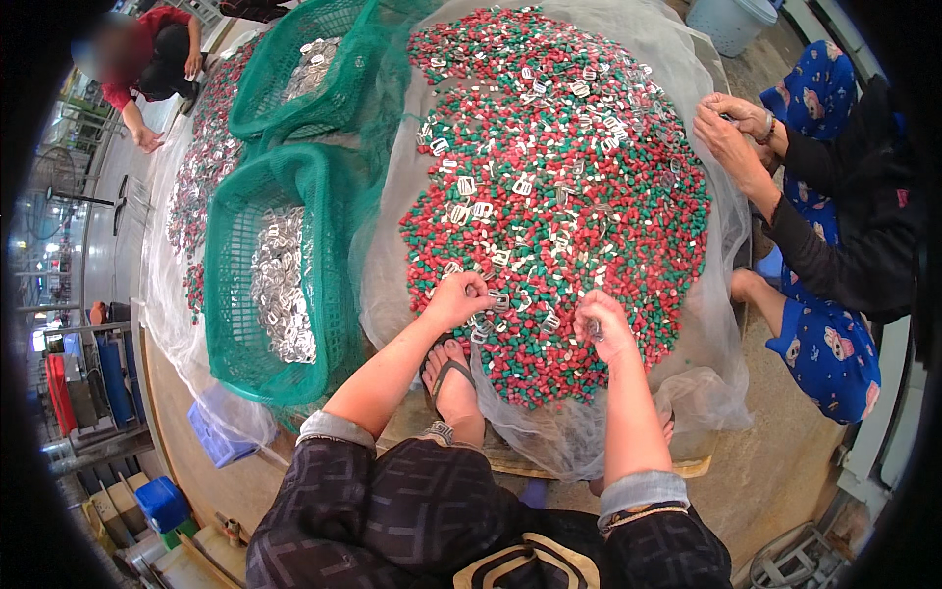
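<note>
A big heap of small red, green and white pellets (579, 187) mixed with silver metal buckles (469, 187) lies on a pale mesh sheet (711, 344). My left hand (453, 299) reaches into the heap's near edge, fingers curled over several buckles. My right hand (603, 326) hovers just above the pellets, fingers pinched on a small metal piece. Both forearms come up from the lower edge over my dark patterned trousers.
A green mesh basket (228, 324) of silver buckles stands left of the heap, with a second green basket (257, 93) behind it. A person in black and blue sits at the right, hands (731, 123) at the heap. Another person in red (147, 59) works far left. Blue crates (162, 503) lower left.
</note>
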The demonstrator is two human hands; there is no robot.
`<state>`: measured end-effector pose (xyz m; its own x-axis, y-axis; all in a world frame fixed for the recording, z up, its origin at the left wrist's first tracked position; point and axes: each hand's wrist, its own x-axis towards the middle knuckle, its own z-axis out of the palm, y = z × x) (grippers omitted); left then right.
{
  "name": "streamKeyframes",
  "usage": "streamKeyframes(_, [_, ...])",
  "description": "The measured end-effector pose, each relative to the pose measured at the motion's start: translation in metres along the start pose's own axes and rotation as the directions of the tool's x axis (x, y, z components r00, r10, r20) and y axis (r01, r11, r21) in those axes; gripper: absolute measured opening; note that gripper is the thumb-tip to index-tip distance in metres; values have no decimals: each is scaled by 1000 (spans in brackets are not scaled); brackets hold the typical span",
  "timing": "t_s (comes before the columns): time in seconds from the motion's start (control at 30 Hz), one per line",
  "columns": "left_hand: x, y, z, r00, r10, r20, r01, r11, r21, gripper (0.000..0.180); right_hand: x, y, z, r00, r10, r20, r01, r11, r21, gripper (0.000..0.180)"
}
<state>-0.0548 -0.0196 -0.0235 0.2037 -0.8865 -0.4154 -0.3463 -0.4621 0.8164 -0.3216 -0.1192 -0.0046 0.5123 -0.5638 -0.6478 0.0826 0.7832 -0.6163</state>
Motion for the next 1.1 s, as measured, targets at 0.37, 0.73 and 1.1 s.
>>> streamKeyframes(0.37, [-7,12,-4,979,202,-34,-188,953,239,23,2,19,21,971,-240,11,123,460,-879,20])
streamKeyframes(0.73, [-10,10,-9,988,137,73,-143,986,87,25,4,8,25,976,-197,-92,121,842,-526,6])
streamKeyframes(1.1, [-7,24,2,965,254,60,-261,955,139,19,-1,23,50,918,-394,-31,-3,72,-997,18])
